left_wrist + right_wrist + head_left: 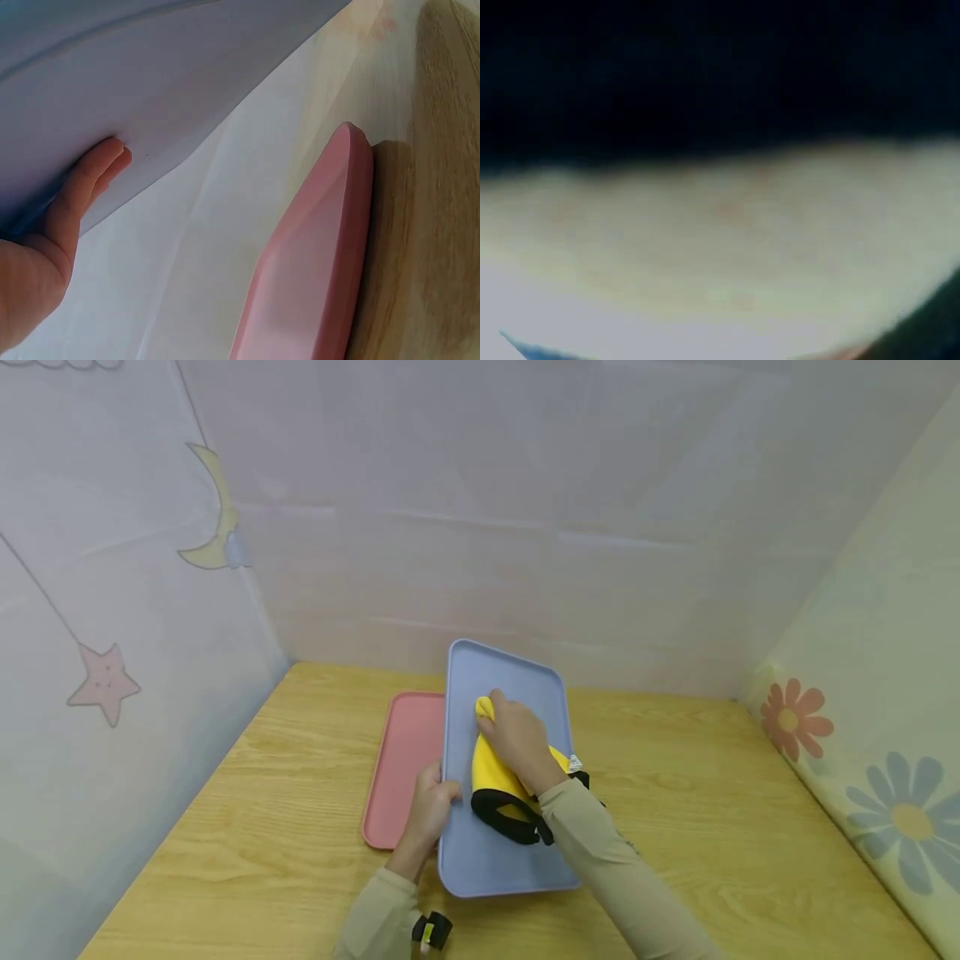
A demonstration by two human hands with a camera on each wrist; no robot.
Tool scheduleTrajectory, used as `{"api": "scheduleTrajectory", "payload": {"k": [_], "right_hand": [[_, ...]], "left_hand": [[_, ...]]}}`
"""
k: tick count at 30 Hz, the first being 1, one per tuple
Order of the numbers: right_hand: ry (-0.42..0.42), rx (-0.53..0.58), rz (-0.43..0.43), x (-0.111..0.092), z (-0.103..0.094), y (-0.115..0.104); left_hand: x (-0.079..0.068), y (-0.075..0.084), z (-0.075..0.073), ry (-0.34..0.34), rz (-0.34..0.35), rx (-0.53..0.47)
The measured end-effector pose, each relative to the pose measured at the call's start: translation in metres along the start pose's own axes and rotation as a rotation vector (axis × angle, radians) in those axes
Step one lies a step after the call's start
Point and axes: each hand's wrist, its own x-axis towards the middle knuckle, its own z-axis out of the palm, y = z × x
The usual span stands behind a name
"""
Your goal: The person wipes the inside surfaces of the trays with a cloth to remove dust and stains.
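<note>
- Pale sheets make the walls, with a moon (221, 518) and a star (105, 683) on one side, and the wooden table (255, 835) sits in front.
- The blue tray (491, 864) is tipped up over the table, partly in front of the pink tray (403, 764), which lies on the wood.
- The left hand (430, 806) pinches the blue tray's left edge, thumb in front and fingers (90, 165) behind. Hold firmly here, so the tray can't wobble.
- The right hand (517, 735) grips the yellow cloth (489, 767) on the tray's face, apart from the left hand. It looks like wiping.
- The cloth is bunched, with its black edge curled open. Spreading it flatter should rub more of the tray.
- Go right into the corners and along the rim.
- The right wrist view is too blurry to help.
</note>
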Motion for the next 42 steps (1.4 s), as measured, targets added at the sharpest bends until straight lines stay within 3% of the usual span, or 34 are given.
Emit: {"api": "scheduleTrajectory", "payload": {"k": [10,30,42], "right_hand": [[-0.067,0.003,0.087,-0.003,-0.001,0.021],[-0.103,-0.049,0.164,-0.008,0.009,0.075],[-0.173,-0.027,0.293,-0.007,0.01,0.102]], "left_hand": [[-0.001,0.002,-0.002,-0.014,-0.021,0.01],[-0.007,0.003,-0.004,-0.004,-0.027,0.006],[-0.008,0.002,-0.005,-0.038,-0.013,0.033]]}}
